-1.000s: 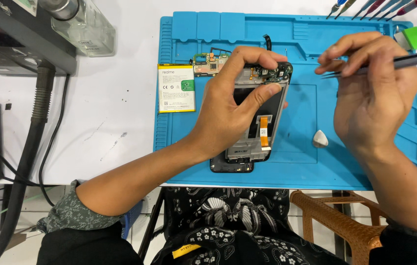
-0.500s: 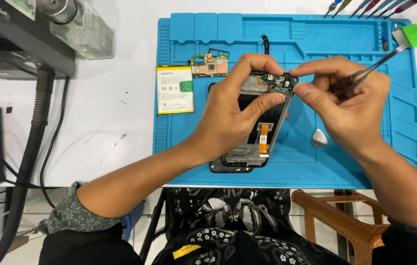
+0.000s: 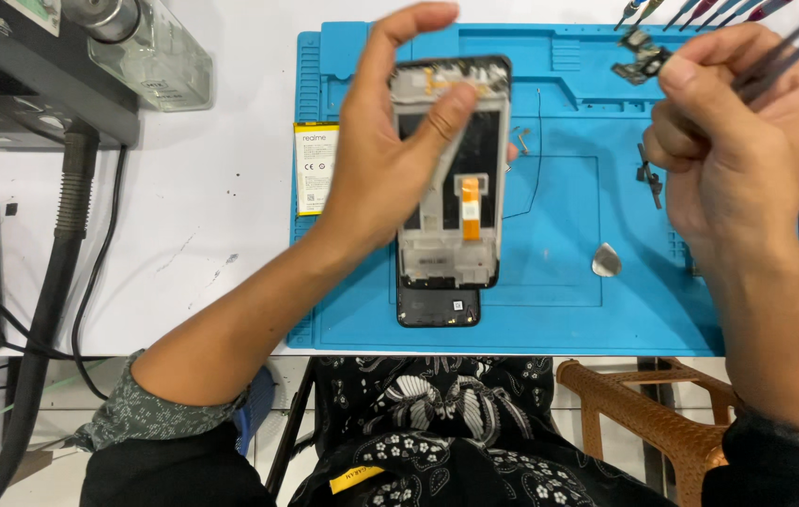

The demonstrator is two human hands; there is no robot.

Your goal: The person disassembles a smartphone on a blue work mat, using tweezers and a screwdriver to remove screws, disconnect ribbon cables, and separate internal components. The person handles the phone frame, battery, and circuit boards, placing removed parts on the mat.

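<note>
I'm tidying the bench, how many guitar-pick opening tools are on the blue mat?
1: a grey pick lies on the blue mat, right of the phone frame. Others may be hidden under the hands.

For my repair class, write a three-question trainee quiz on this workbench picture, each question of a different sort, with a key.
1. True or false: the left hand holds the opened phone frame lifted over the blue mat.
2. Which tool is in the right hand?
A. soldering iron
B. tweezers
C. spudger
3. Fill in: the flat battery lies by the mat's ______ edge, as the camera sees it.

Key:
1. True.
2. B: the thin metal tips stick out up and right from the closed fist.
3. Left; it overlaps the mat and the white table.
</note>
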